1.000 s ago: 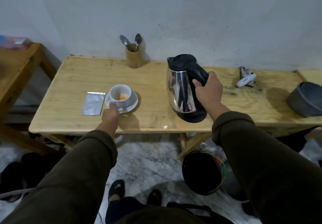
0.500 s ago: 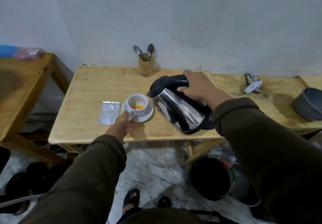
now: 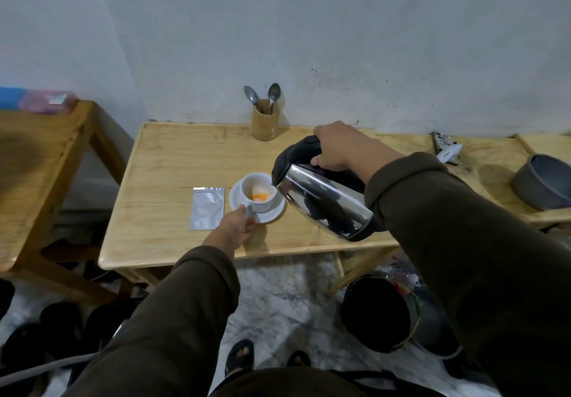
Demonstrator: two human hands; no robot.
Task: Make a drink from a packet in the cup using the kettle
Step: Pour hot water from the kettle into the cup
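Near the surface's [image 3: 160, 161] front edge, our left hand [image 3: 233, 226] steadies the white ceramic cup's [image 3: 258, 192] handle while our right hand [image 3: 340, 146] grips the tilted steel kettle [image 3: 321, 202], spout at rim for pouring.

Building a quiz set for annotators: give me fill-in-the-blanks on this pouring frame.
1. The right hand tilts the steel kettle with black handle toward the white ____.
2. The powder in the white cup is ____ in colour.
3. The left hand holds the cup's ____.
4. The flat silver packet lies to the ____ of the white saucer.

Missing: cup; orange; handle; left
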